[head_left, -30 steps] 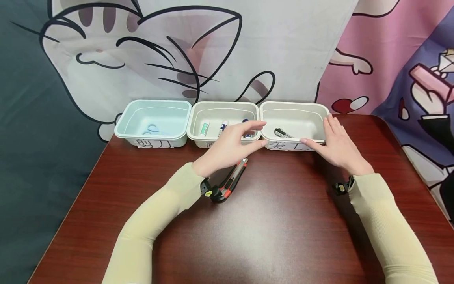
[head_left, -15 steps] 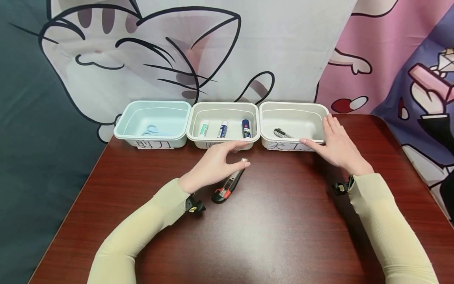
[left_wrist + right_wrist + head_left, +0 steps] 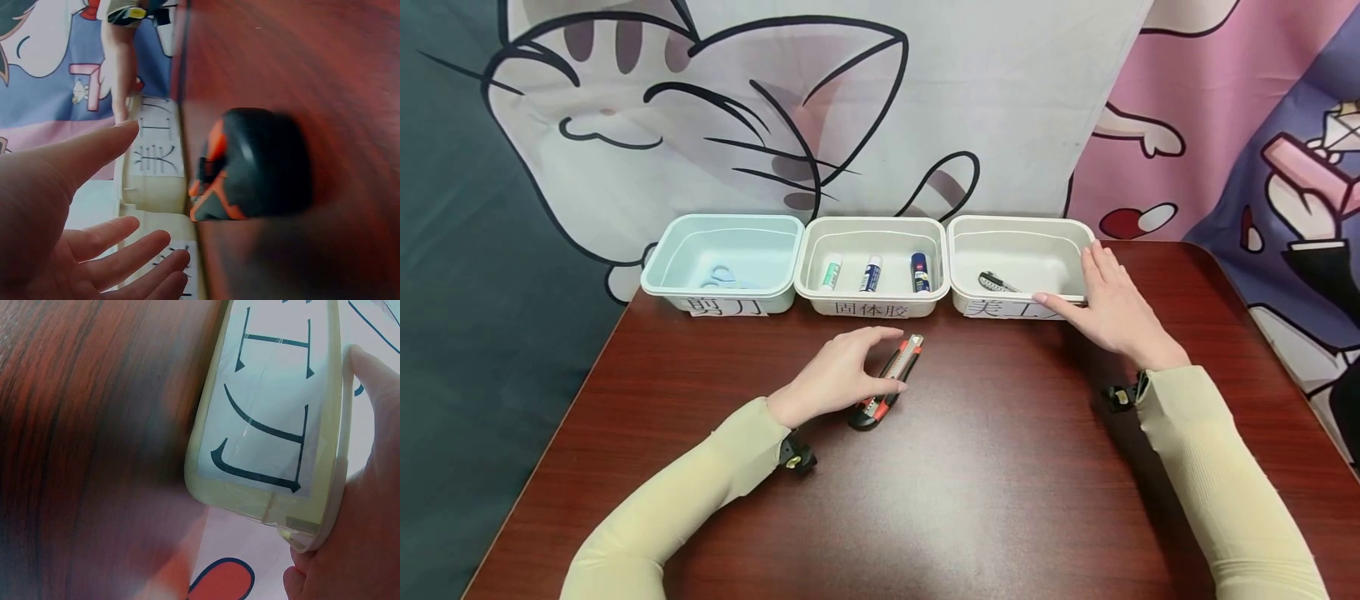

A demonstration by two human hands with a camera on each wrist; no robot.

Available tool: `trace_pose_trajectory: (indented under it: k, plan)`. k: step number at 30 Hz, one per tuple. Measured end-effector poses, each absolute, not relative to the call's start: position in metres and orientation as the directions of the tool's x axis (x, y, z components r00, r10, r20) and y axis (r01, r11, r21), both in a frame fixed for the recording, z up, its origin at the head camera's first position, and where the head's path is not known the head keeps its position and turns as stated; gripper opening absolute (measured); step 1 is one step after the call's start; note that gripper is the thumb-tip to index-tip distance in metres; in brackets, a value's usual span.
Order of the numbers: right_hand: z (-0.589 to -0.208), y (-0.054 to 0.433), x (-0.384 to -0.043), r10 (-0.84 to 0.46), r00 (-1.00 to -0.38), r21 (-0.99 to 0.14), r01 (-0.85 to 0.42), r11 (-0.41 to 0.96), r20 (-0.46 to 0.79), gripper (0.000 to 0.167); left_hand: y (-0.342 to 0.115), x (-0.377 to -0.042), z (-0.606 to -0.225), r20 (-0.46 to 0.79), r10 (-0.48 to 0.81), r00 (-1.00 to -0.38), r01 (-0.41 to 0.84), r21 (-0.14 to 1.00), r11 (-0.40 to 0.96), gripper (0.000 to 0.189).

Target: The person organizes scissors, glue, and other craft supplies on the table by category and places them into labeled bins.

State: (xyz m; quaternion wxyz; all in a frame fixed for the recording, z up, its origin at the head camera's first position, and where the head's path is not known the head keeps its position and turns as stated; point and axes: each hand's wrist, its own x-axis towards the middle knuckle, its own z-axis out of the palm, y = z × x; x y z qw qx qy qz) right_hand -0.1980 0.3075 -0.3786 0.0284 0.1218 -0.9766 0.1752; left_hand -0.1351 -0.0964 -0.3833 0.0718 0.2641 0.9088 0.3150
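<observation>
On the table in the head view lies a red and black utility knife [image 3: 891, 383], its silver end pointing away. My left hand [image 3: 842, 375] is over its left side, thumb and fingers spread apart with the knife showing between them. In the left wrist view the knife's black end [image 3: 265, 165] looms beside this hand, and nothing is in the palm. My right hand [image 3: 1123, 312] rests on the right front corner of the right cream bin [image 3: 1022, 223], fingers fairly straight along its side and thumb at the front rim. Inside that bin is a small black-and-white cutter [image 3: 996, 282].
The middle cream bin [image 3: 872, 223] holds a green-and-white glue stick [image 3: 832, 273] and two blue ones. Light blue scissors [image 3: 722, 273] lie in the blue bin [image 3: 726, 221] at left. The bins stand in a row against a printed cloth [image 3: 1015, 100], with labels on their fronts.
My left hand has moved back and leftward, away from the bins and down to the utility knife, uncovering the glue sticks and the middle label. The right hand has stayed on its bin.
</observation>
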Motion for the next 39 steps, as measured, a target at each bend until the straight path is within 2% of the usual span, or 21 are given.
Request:
trace_pose_trajectory:
  k: [14,21,39]
  plan:
    - [-0.379,0.307,-0.199,-0.231,-0.969,-0.329,-0.247,0.912,0.088,0.105,-0.097,-0.132,-0.397,-0.029,0.532,-0.846,0.418,0.583,0.697,0.076]
    - [-0.379,0.307,-0.199,-0.234,-0.968,-0.326,-0.252,0.911,0.093,0.105,-0.091,-0.132,-0.400,-0.051,0.532,-0.845,0.427,0.533,0.730,0.076]
    - [-0.380,0.308,-0.198,-0.232,-0.968,-0.328,-0.252,0.910,0.100,0.105,-0.081,-0.135,-0.399,-0.128,0.476,-0.870,0.363,0.487,0.794,0.062]
